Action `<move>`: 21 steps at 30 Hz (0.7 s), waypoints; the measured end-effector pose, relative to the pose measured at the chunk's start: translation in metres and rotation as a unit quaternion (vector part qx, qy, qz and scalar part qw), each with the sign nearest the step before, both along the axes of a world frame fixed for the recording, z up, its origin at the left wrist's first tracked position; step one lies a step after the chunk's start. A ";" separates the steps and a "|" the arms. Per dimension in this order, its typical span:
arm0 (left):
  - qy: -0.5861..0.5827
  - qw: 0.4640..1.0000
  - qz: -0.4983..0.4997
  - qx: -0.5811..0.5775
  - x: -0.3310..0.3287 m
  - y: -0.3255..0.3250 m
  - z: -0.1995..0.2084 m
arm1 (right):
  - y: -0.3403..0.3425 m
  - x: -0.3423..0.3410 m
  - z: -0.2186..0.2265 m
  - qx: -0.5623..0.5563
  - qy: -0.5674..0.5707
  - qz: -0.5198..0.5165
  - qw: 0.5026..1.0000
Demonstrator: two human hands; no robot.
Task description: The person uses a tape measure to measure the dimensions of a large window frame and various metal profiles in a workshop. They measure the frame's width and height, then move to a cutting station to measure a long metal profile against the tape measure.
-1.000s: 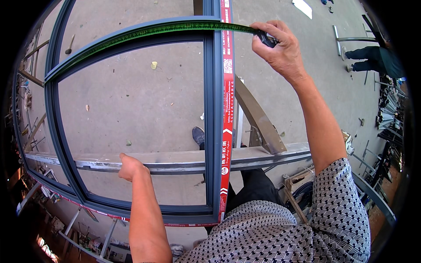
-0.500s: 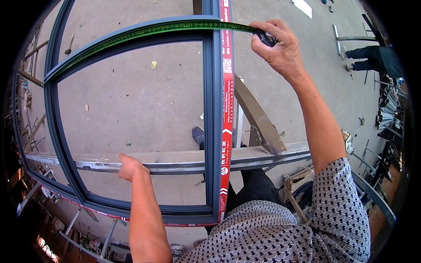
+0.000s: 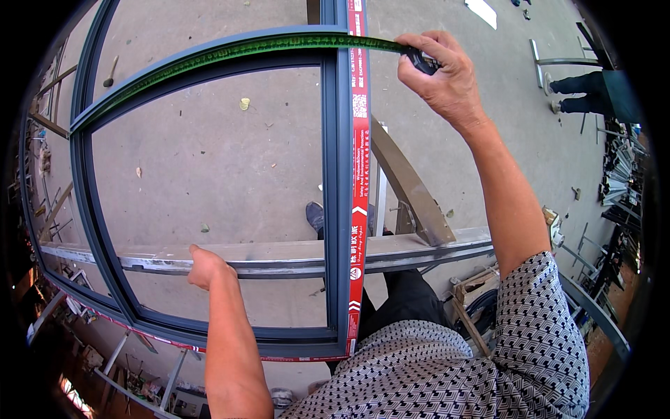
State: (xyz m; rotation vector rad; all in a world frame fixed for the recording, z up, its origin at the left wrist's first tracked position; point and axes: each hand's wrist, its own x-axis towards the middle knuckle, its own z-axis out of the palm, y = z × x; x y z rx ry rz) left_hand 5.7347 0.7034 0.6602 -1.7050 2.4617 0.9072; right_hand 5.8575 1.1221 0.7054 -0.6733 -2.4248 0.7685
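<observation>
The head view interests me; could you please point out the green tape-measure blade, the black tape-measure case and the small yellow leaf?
Green tape-measure blade (image 3: 279, 45), head view: along its extended length.
Black tape-measure case (image 3: 425, 63), head view: its uncovered part.
Small yellow leaf (image 3: 244, 104), head view: its middle.

The single head view is looking steeply down from above the person's patterned shirt (image 3: 447, 363), on the body side of the left fingers (image 3: 198, 276) and right fingers (image 3: 428, 46). Its wide fisheye lens is facing the floor (image 3: 209, 167) below and beyond the fingers, sitting near enough to be taking in both forearms (image 3: 513, 188), and is bowing the metal frame (image 3: 343, 174) left of the right fingers.
</observation>
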 end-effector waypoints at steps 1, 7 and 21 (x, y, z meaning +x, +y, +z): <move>0.001 1.000 0.001 -0.001 0.000 -0.001 -0.001 | 0.000 0.000 0.001 -0.002 0.001 0.001 1.000; 0.009 1.000 0.000 -0.004 0.001 0.000 0.001 | -0.001 0.000 0.002 -0.003 0.001 0.001 1.000; 0.026 1.000 0.002 -0.004 0.001 0.005 0.006 | -0.006 0.001 0.010 -0.046 -0.009 -0.006 0.999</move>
